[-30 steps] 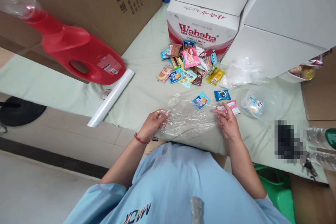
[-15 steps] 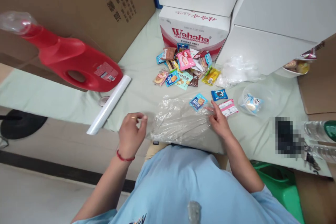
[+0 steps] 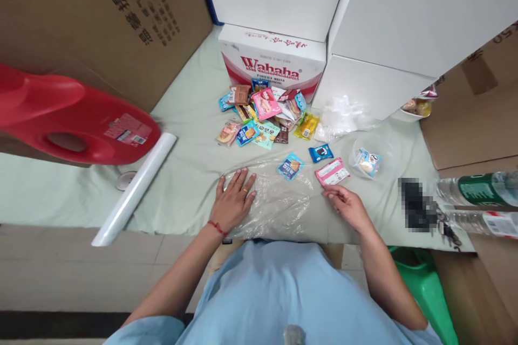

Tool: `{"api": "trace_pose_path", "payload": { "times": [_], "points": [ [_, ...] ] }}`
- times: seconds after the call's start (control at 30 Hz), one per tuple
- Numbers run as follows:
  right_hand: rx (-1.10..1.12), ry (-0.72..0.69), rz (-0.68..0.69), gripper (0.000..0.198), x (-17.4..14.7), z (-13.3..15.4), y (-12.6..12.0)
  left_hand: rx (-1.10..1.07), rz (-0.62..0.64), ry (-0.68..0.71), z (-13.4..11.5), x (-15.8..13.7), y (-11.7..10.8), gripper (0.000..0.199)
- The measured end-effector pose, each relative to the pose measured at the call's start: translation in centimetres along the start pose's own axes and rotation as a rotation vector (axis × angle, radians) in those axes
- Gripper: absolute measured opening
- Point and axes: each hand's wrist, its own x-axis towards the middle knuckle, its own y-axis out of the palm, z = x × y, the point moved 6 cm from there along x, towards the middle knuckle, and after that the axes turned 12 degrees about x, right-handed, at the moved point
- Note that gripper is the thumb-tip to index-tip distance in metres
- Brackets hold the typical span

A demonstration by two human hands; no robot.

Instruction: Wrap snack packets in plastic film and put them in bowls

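The clear film (image 3: 283, 207) lies spread along the table's (image 3: 182, 194) front edge, its smoothing seemingly unfinished, left hand (image 3: 233, 202) flat upon it, right hand (image 3: 347, 207) apart, curled near the pink packet (image 3: 332, 172), grip unclear.

Pale green cloth-covered table (image 3: 186, 191), crinkled clear plastic sheet (image 3: 285, 202) lies near the front edge, flat pink-and-white packet (image 3: 333, 171) sits close by, colourful wrapped snacks (image 3: 266, 105) heap before a red-and-white cardboard carton (image 3: 272, 67), long white roll (image 3: 135, 191) overhangs the edge.
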Motion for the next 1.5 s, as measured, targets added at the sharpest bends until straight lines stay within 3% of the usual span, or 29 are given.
{"api": "trace_pose_path", "payload": {
  "times": [0.13,0.23,0.37,0.5,0.63,0.73,0.83,0.97,1.07,1.27,1.5],
  "points": [
    [-0.246,-0.161,-0.012,0.031,2.9,3.6,-0.7,-0.006,0.006,0.009,-0.3,0.0,-0.3,0.06],
    [-0.655,-0.347,0.143,0.044,5.7,6.2,0.4,-0.017,0.009,0.009,-0.3,0.0,-0.3,0.059],
    [-1.062,-0.388,0.309,0.064,7.3,6.1,0.5,-0.046,-0.002,0.01,-0.2,-0.1,-0.6,0.058],
    [-1.215,-0.393,0.219,0.069,6.0,5.2,-1.1,-0.059,-0.017,0.008,-0.2,-0.3,-0.7,0.058],
    [-1.156,-0.413,0.047,0.068,3.7,6.0,-2.3,-0.068,-0.029,-0.016,-0.5,-0.3,-0.5,0.058],
    [-0.925,-0.463,-0.018,0.075,2.0,8.3,-0.5,-0.084,-0.034,-0.043,-1.1,-0.1,-0.4,0.057],
    [-0.758,-0.497,0.162,0.077,1.1,10.5,5.3,-0.09,-0.031,-0.066,-1.8,0.2,-0.4,0.056],
    [-0.87,-0.484,0.447,0.078,1.3,10.4,14.1,-0.089,-0.024,-0.083,-2.3,0.4,-0.6,0.055],
    [-0.964,-0.453,0.496,0.073,2.1,8.4,17.0,-0.098,-0.014,-0.063,-1.7,0.4,-0.6,0.054],
    [-0.917,-0.443,0.415,0.072,2.4,5.4,15.1,-0.082,-0.013,0.009,1.0,1.0,-0.6,0.054],
    [-0.889,-0.402,0.409,0.073,1.5,5.1,13.8,-0.081,-0.032,0.046,1.9,1.5,-0.4,0.053]
  ]
}}
